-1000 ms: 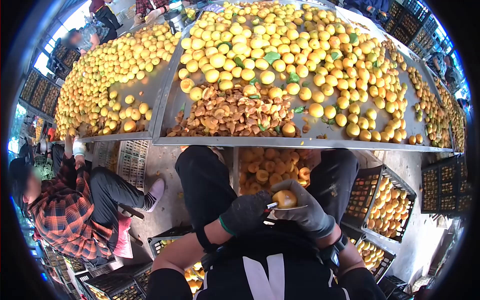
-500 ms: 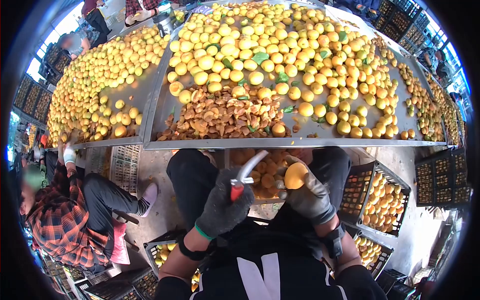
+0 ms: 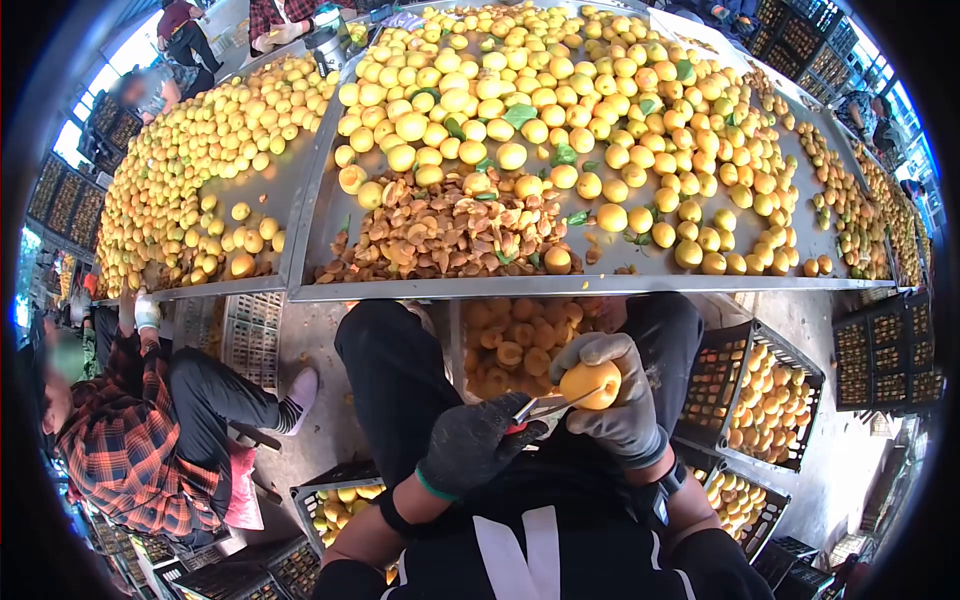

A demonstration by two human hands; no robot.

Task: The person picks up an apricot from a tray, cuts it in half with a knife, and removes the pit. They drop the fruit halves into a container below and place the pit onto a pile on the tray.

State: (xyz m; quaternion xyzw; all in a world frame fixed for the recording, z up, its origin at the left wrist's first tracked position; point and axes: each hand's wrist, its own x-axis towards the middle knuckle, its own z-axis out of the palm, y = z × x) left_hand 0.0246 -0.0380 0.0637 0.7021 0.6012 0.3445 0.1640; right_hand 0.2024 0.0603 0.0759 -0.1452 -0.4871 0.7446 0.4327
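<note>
I get bright daylight from the upper left and upper right of my frame, burnt white with blue fringing. Sun glares off the floor (image 3: 848,490) at lower right, while the space under the bench (image 3: 600,288) sits in shade. My fisheye view bends everything toward its black corners; the held fruit (image 3: 601,377) looks crisp, the far edges soft.

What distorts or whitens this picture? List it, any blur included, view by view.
Head view: strong fisheye, with black corners and stacked crates leaning at the far right. Head view: glare whitens part of the floor at right. Head view: the fruit in the right hand and the knife in the left hand look fairly clear, without obvious motion blur.
</note>
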